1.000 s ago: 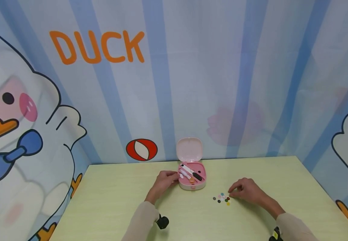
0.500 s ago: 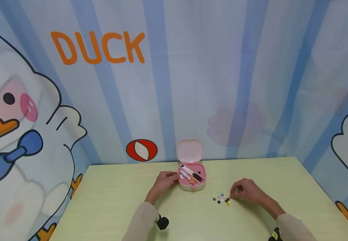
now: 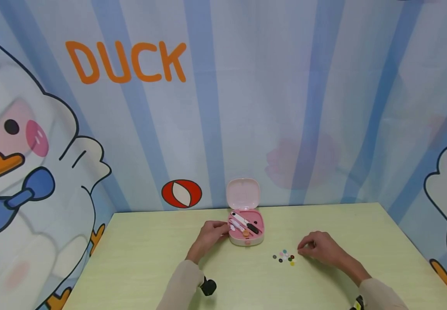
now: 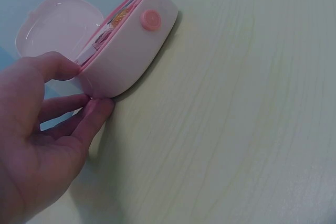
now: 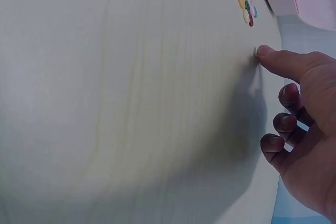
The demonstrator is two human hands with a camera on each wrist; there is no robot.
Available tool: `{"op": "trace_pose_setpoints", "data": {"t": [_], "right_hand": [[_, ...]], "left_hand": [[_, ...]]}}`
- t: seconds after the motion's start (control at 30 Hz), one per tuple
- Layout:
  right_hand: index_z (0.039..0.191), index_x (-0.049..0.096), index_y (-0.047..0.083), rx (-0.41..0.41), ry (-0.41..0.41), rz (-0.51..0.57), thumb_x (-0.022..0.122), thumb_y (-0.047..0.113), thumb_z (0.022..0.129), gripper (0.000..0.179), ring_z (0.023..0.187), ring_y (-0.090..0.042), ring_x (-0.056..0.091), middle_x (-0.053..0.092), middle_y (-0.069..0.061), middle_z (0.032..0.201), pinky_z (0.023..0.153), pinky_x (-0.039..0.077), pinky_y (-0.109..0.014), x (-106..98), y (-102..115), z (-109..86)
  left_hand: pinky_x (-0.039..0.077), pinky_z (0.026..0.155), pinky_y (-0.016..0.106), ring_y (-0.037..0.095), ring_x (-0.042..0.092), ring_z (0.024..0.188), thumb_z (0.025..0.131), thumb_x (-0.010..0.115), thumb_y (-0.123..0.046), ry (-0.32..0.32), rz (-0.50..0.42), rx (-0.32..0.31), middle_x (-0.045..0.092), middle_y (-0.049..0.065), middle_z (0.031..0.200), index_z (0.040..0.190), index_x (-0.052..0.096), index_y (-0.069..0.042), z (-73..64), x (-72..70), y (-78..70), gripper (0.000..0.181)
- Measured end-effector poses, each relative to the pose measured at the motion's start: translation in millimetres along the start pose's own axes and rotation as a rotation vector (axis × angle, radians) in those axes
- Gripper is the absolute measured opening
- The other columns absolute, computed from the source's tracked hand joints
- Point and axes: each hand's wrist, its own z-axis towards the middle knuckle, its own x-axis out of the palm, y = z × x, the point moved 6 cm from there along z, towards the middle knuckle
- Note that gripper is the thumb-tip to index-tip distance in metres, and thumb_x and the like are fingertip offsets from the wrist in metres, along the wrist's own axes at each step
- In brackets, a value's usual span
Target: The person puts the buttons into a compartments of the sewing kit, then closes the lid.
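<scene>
A small pink and white sewing box stands on the table with its lid up. My left hand holds its left side, thumb at the rim and fingers lower on the wall, as the left wrist view shows. Several small coloured buttons lie in a loose group right of the box. Just right of them, my right hand pinches a small pale button close over the table. In the right wrist view it shows edge-on at the thumb tip, and the other fingers are curled.
Inside the box lie a white tool with a black end, an orange round piece and a small black piece. A striped duck-print curtain hangs behind the pale wooden table.
My right hand has drawn slightly right, away from the group of buttons, with its fingertips together. My left hand stays at the box.
</scene>
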Motion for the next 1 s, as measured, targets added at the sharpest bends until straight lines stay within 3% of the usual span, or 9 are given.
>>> {"op": "trace_pose_setpoints", "data": {"t": [0.5, 0.77, 1.0], "right_hand": [[0.09, 0.08, 0.017, -0.017, 0.019, 0.02, 0.076, 0.017, 0.095, 0.006, 0.065, -0.005, 0.047, 0.061, 0.012, 0.075, 0.06, 0.04, -0.025, 6.8, 8.0, 13.1], [0.093, 0.081, 0.008, 0.014, 0.047, 0.118, 0.074, 0.016, 0.095, 0.011, 0.06, -0.005, 0.045, 0.062, 0.006, 0.071, 0.056, 0.037, -0.022, 10.3, 22.2, 29.4], [0.096, 0.081, 0.003, 0.09, 0.046, 0.172, 0.073, 0.017, 0.096, 0.016, 0.065, -0.01, 0.047, 0.066, -0.001, 0.079, 0.057, 0.038, -0.023, 13.6, 31.5, 45.6]], "left_hand": [[0.056, 0.101, 0.043, 0.027, 0.067, 0.113, 0.104, 0.064, -0.021, -0.009, 0.007, -0.003, 0.068, 0.017, 0.128, 0.135, 0.063, 0.008, 4.7, -0.9, 4.8, 0.042], [0.057, 0.099, 0.04, 0.025, 0.068, 0.11, 0.104, 0.063, -0.019, -0.003, -0.002, 0.008, 0.069, 0.016, 0.125, 0.133, 0.064, 0.009, 3.3, -1.5, 4.2, 0.04], [0.057, 0.099, 0.04, 0.025, 0.068, 0.11, 0.104, 0.064, -0.02, -0.002, 0.005, 0.01, 0.069, 0.016, 0.125, 0.134, 0.063, 0.009, 3.3, -1.3, 3.3, 0.042]]}}
